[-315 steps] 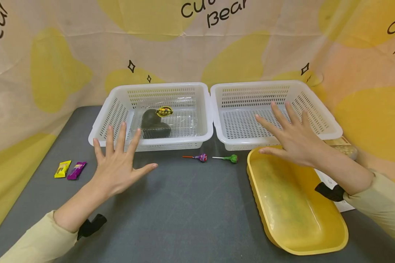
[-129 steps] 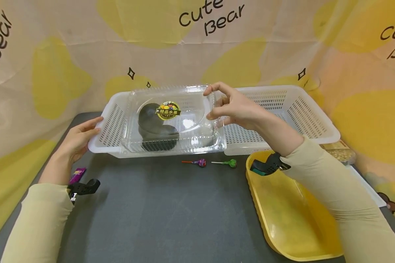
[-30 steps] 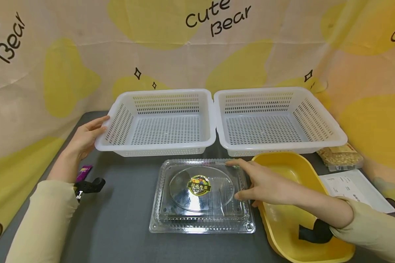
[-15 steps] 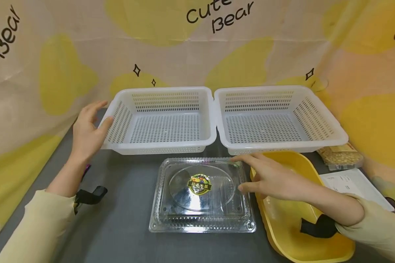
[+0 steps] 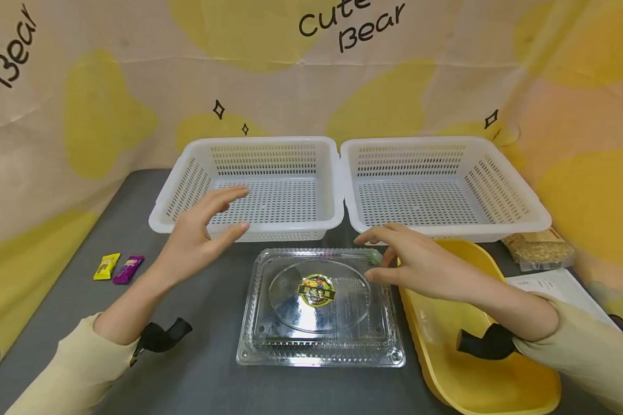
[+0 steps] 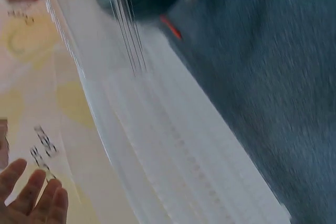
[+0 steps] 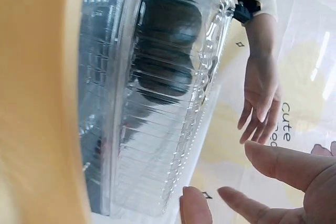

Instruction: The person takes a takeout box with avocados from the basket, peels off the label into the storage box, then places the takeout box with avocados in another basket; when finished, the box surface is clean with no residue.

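Observation:
A clear plastic clamshell box with a fruit sticker on its lid stands on the table in front of two white baskets. Dark rounded objects show inside it in the right wrist view. My right hand hovers by the box's right far corner, fingers loosely bent, holding nothing. My left hand is in the air before the left basket, thumb and fingers spread apart and empty. A short red stick peeks out beside the box in the blurred left wrist view.
The right basket stands beside the left one. A yellow tub sits right of the box, under my right forearm. Yellow and purple candy packets lie at left. A bag of grains and a white sheet lie at right.
The clear box has moved from the left basket to the table. My left hand has let go of that basket's rim and swung right; my right hand has released the box and risen slightly.

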`<action>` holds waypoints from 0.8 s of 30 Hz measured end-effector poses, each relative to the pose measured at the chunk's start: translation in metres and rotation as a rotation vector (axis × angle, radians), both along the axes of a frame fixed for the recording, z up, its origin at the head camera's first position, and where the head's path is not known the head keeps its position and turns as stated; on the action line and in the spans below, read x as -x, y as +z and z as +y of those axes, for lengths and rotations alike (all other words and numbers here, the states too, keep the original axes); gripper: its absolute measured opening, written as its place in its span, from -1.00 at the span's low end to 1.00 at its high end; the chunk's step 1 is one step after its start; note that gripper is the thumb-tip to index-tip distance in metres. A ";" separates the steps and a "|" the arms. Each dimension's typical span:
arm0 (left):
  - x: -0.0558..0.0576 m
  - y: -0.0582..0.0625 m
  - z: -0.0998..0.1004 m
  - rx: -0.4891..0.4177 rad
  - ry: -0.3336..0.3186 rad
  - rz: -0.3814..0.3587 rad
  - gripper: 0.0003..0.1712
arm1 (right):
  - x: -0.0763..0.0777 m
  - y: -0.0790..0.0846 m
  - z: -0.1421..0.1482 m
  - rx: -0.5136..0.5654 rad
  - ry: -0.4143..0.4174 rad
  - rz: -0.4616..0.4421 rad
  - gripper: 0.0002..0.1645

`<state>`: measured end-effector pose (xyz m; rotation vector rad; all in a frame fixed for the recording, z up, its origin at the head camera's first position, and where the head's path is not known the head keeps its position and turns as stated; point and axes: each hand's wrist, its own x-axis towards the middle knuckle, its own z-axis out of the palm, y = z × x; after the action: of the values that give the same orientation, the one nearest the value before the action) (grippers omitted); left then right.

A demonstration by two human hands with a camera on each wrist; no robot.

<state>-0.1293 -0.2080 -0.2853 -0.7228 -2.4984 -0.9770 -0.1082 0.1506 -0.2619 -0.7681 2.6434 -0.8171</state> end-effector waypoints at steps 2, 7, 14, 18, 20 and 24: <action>-0.006 -0.002 0.006 0.037 -0.048 -0.030 -0.35 | 0.002 0.001 -0.004 0.004 0.013 0.008 -0.48; -0.017 -0.006 0.018 0.122 -0.178 -0.138 -0.24 | 0.010 -0.002 -0.015 0.039 0.064 0.006 -0.63; -0.026 -0.013 0.025 0.272 -0.277 -0.367 0.08 | 0.016 -0.006 -0.035 0.081 0.149 -0.064 -0.65; -0.028 -0.019 0.026 0.319 -0.322 -0.427 0.27 | 0.017 -0.003 -0.045 0.087 0.196 -0.077 -0.64; -0.029 -0.021 0.026 0.338 -0.333 -0.437 0.34 | 0.017 -0.003 -0.050 0.088 0.212 -0.085 -0.63; -0.030 -0.024 0.026 0.343 -0.336 -0.485 0.45 | 0.020 -0.007 -0.057 0.071 0.247 -0.082 -0.63</action>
<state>-0.0991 -0.1815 -0.3089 -1.1572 -3.0854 -0.9260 -0.1278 0.0935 -0.2691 -1.0312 2.3970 -0.8566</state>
